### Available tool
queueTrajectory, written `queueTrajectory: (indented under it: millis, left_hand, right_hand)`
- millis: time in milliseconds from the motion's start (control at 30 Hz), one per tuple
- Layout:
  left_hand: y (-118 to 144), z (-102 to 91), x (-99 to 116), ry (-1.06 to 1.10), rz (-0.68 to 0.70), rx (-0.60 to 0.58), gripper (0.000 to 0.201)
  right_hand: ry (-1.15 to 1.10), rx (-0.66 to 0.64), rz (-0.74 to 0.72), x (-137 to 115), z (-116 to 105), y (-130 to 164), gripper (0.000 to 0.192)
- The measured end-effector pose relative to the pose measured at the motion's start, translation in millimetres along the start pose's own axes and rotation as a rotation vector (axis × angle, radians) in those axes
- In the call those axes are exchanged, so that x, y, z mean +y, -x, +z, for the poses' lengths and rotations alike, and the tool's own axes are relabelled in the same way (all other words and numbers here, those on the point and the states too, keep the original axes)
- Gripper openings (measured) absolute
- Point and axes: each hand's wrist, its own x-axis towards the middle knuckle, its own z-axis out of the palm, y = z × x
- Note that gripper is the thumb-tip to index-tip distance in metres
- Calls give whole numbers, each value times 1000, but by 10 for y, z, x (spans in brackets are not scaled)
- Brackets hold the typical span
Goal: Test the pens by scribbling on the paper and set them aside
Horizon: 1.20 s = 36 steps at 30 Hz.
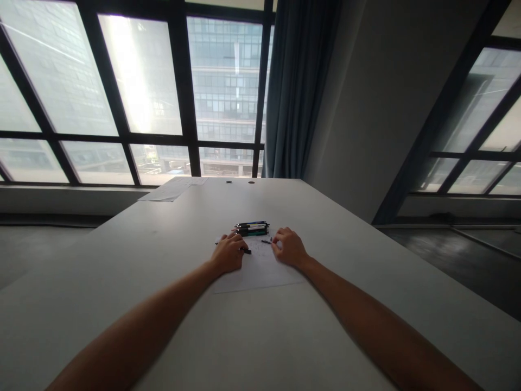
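Head view: both hands rest on a sheet of paper (260, 269) lying flat on the tabletop (171, 304), their weight likely pinning it. The left hand (228, 253) is curled around a dark pen (246, 250). The right hand (288, 247) pinches a small dark piece (266, 241), possibly a cap. A bundle of pens (251, 228) lies just beyond the paper, within reach.
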Motion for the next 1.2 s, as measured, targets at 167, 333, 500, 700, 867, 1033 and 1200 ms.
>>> queueTrajectory:
  millis: [167, 333, 500, 700, 867, 1033, 1200]
  left_hand:
    - [-30, -36, -31, 9, 11, 58, 28]
    - [-22, -75, -59, -41, -25, 110, 29]
    - [16, -76, -38, -92, -64, 71, 31]
    - [61, -66, -17, -104, -93, 52, 27]
    - [82, -46, -68, -68, -122, 82, 24]
    - [80, -39, -102, -42, -191, 108, 22]
    - [65, -53, -82, -49, -224, 109, 20]
  right_hand:
    - [12, -2, 16, 13, 16, 0, 7]
    - [45, 29, 56, 24, 36, -2, 9]
    - [48, 53, 81, 34, 51, -11, 10]
    - [-9, 3, 154, 91, 95, -22, 11]
    - [-81, -29, 126, 149, 127, -37, 11]
    - [-145, 64, 66, 141, 105, -46, 9]
    - [-186, 132, 0, 94, 77, -39, 11]
